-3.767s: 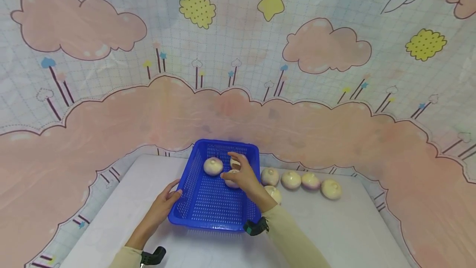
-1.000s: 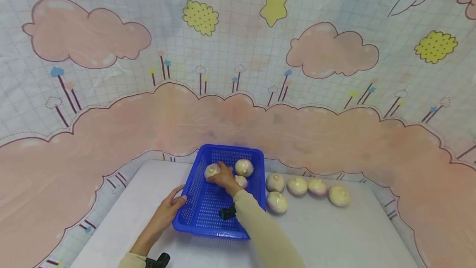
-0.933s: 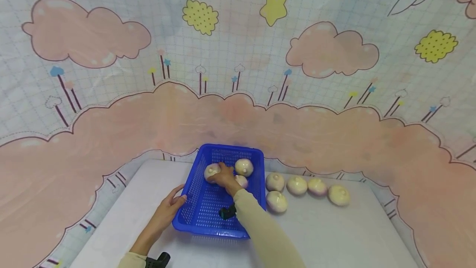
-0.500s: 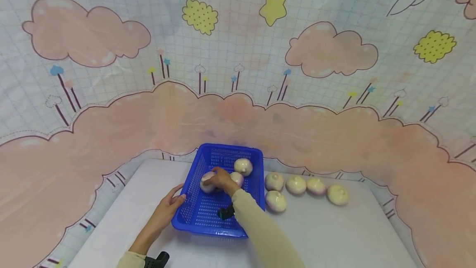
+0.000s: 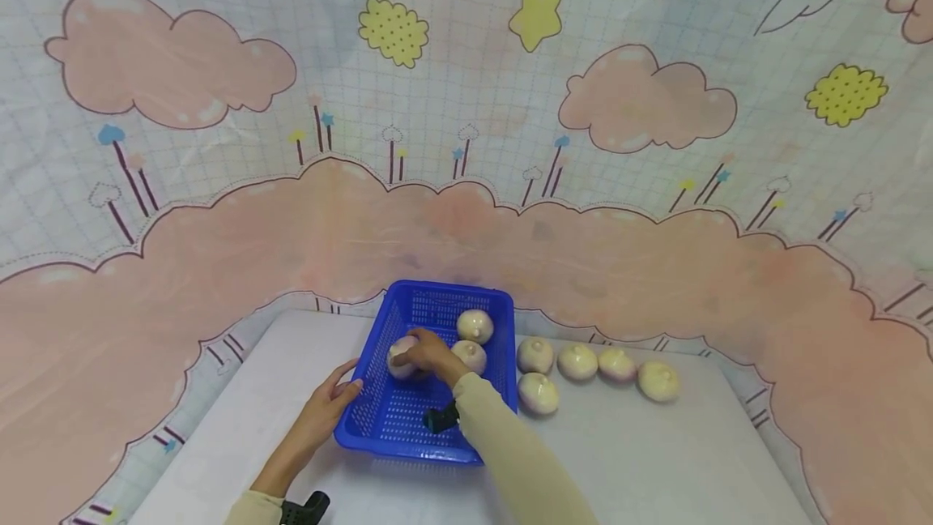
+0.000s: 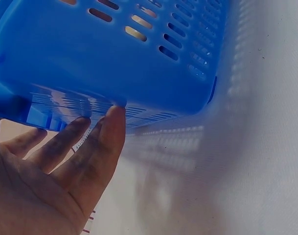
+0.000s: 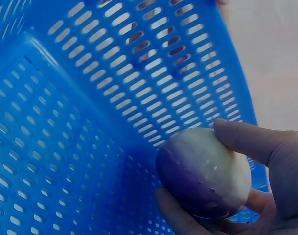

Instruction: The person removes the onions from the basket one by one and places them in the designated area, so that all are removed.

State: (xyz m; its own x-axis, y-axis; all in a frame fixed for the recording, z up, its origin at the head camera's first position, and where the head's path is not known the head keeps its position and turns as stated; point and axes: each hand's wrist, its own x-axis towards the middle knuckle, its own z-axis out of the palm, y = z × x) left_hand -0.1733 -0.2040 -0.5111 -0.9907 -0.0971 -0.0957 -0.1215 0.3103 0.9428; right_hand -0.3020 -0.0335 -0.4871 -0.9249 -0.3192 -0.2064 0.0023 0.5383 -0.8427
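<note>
In the head view, a blue plastic basket with slotted walls stands on a white table. My right hand reaches into it and grips a turnip near the left wall. The right wrist view shows thumb and fingers around this white and purple turnip, close to the slotted wall. Two more turnips lie in the basket: one at the back right, another beside my right hand. My left hand touches the basket's outer left wall with its fingers extended.
Right of the basket, several turnips lie on the table: one nearest the front and others in a row ending with the rightmost turnip. A cloud-patterned cloth hangs behind the table. Both wrists carry dark cameras.
My right hand, earlier loose above the basket, has taken hold of the left turnip and moved it slightly left and toward me. The left hand has stayed at the wall.
</note>
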